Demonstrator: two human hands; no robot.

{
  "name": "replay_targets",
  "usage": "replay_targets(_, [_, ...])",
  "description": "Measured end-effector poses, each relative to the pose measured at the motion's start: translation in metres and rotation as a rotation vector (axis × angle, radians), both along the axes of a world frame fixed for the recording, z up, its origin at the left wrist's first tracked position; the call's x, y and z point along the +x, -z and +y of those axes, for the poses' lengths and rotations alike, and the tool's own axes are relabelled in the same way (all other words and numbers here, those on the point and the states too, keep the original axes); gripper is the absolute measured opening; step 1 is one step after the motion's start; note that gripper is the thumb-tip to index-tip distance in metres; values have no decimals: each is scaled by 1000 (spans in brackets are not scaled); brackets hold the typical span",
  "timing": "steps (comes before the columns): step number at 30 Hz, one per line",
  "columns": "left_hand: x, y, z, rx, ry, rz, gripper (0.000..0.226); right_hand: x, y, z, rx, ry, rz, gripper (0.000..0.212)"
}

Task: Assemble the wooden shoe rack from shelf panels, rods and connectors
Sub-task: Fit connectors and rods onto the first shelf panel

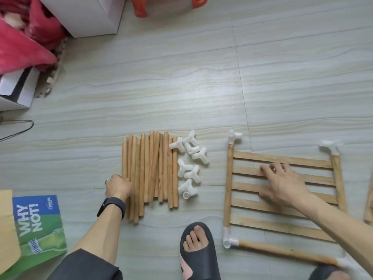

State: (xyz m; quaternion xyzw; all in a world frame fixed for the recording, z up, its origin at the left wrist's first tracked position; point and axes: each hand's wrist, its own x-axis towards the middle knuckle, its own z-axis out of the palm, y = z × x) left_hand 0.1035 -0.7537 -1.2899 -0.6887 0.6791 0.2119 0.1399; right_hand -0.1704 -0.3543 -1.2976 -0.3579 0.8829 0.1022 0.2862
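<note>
Several wooden rods (150, 168) lie side by side on the floor at the centre. My left hand (117, 185), with a ring and a black wristband, rests on the leftmost rods, its fingers hidden against them. Several loose white three-way connectors (188, 164) sit just right of the rods. Further right lies a slatted shelf panel (282, 190) framed by rods with white connectors at the far left corner (234, 137), far right corner (331, 147) and near left corner (229, 238). My right hand (281, 184) lies flat on the slats, fingers spread.
My foot in a dark slipper (196, 251) stands between rods and panel. A green and blue cardboard box (38, 225) sits at the near left. Pink fabric (22, 37), white boxes (88, 15) and a red stool (167, 5) line the far side. More wood (369, 205) shows at the right edge.
</note>
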Motion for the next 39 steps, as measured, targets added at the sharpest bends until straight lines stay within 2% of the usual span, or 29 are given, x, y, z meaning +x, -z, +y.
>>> replay_targets(3, [-14,-9,1,-100,-14,113,35,-20,-4,-3,33,-33,-32,91])
replay_targets(6, [-36,-20,6,-188,41,253,32,-37,-10,-1,4,10,-116,87])
replay_targets(7, [-46,-23,9,-204,65,299,31,-43,-13,1,-19,48,-129,79])
replay_targets(10, [-76,-33,21,-194,143,437,32,-69,-22,11,-134,166,-124,35])
replay_targets(11, [-87,-35,26,-181,173,481,33,-77,-27,16,-155,200,-119,28])
replay_targets(16, [-143,-48,65,-60,246,650,26,-114,-48,50,-249,400,-11,30])
replay_targets(20, [-174,-55,99,25,273,742,13,-141,-72,76,-351,760,103,43])
replay_targets(23, [-186,-58,120,59,302,770,12,-148,-80,90,-472,1128,111,37])
replay_targets(28, [-193,-50,146,113,283,772,14,-136,-71,71,-851,1786,-210,42])
replay_targets(32, [-182,-42,155,100,306,751,15,-113,-65,39,-1126,2132,-507,40])
replay_targets(36, [-158,-28,169,209,334,708,14,-84,-59,9,-1169,2369,-646,30])
replay_targets(39, [-145,-22,182,283,370,667,17,-63,-48,-11,-1200,2544,-764,48])
